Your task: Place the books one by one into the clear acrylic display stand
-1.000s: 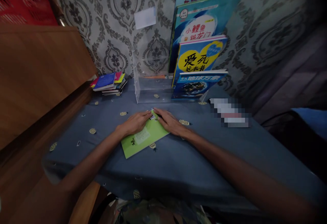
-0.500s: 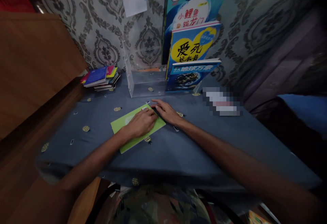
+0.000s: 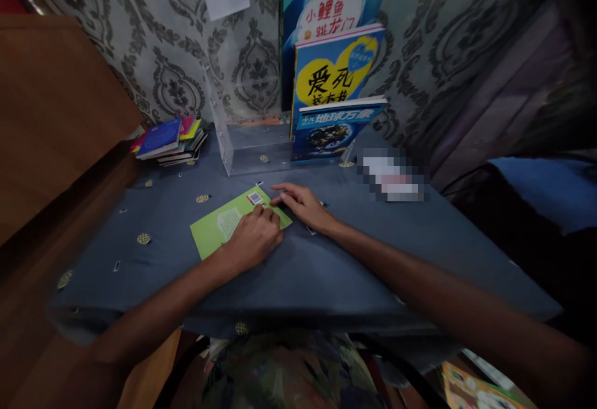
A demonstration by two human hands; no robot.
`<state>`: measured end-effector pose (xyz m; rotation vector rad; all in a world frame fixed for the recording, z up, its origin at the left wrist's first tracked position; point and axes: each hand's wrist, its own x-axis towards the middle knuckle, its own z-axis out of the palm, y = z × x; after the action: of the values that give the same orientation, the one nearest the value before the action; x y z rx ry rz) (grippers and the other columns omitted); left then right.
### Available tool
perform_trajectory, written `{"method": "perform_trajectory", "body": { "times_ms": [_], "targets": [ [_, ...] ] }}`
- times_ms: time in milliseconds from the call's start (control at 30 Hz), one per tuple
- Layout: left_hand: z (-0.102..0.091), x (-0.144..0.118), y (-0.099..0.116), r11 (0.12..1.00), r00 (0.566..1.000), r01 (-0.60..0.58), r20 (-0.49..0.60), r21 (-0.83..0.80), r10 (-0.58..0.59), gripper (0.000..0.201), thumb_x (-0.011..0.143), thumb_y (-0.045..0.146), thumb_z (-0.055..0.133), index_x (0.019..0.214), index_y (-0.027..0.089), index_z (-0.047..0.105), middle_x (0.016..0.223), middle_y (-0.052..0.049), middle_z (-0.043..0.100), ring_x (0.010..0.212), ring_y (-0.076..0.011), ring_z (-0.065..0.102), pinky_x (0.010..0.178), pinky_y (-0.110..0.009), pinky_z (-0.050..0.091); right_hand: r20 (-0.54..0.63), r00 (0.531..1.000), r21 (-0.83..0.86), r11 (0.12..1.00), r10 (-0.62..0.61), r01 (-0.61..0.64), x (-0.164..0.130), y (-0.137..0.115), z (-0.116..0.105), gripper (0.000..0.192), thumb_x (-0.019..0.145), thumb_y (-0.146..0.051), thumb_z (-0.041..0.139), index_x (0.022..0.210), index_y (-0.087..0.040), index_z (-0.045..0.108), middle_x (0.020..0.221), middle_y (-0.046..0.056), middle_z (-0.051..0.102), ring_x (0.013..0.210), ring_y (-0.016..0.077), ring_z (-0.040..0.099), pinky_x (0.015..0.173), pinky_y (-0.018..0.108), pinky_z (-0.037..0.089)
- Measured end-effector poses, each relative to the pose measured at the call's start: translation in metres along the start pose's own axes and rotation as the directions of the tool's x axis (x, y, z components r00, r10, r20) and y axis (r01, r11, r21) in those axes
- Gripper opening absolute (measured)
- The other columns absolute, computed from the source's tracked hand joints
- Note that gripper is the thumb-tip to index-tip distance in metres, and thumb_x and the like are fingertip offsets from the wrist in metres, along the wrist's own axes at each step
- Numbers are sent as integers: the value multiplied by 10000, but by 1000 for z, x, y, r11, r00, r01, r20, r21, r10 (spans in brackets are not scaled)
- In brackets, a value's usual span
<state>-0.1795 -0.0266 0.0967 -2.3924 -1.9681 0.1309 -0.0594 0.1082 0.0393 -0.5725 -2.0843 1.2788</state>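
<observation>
Blue-grey cloth with small pale motifs covers the table, which fills the middle of the view and is backed by grey damask wallpaper. A wooden panel stands along the left side. At the far edge, three picture books with blue covers are propped upright, overlapping one another, their right part resting in a clear acrylic stand whose left half is seen through. A low stack of small books, topped by a purple-blue cover, lies at the far left corner, well apart from the hands.

Near the middle of the table a thin green booklet lies flat, turned at an angle, its back cover up, with a pale printed panel and a white barcode label at its far corner. Its near right part is hidden under the left hand, which is laid loosely curled on the cover, pressing rather than grasping. The right hand rests just beside, flat and open, fingertips touching the booklet's far right edge; nothing is gripped by it. A blurred patch lies on the cloth to the right.
</observation>
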Motion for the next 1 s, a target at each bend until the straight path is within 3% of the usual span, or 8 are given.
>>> {"method": "perform_trajectory", "body": {
  "times_ms": [133,333,700,800,1000],
  "targets": [
    [1,1,-4,1000,1000,-17,-5,3,17,253,1025,262,452,994,116,656,1063,-150,690,1085,-301,603,840,-401,563,34,999,43,999,12,-14,-17,0,-11,357,965,-311,468,1240,-174,650,980,71,788,931,214,724,884,373,550],
    [4,2,-12,999,990,-48,-135,-13,46,213,1005,232,505,928,150,686,968,-96,718,978,-248,658,768,-338,544,56,998,122,992,26,-33,-23,-4,-19,406,962,-448,511,1226,-180,665,1009,81,785,973,226,716,912,378,531],
    [10,0,-15,997,976,-49,-214,-66,33,205,1001,252,517,925,178,692,949,-51,719,922,-216,653,614,-277,485,65,998,101,995,-9,3,-24,-13,-22,356,980,-378,491,1199,-172,682,956,63,775,896,195,710,823,327,537],
    [12,-1,-11,998,971,-51,-235,-31,42,164,985,263,554,920,170,673,969,-60,710,930,-220,634,577,-270,475,112,993,39,999,-25,21,-24,-16,-25,338,992,-344,475,1174,-163,695,867,48,762,807,174,703,760,296,532],
    [17,1,-12,993,928,-118,-356,-8,108,144,989,245,544,933,168,653,946,-58,699,868,-211,623,610,-302,508,209,961,-193,955,-182,223,-26,-22,-32,282,993,-284,493,1072,-185,745,799,46,736,730,173,676,699,291,492]
  ]
}}
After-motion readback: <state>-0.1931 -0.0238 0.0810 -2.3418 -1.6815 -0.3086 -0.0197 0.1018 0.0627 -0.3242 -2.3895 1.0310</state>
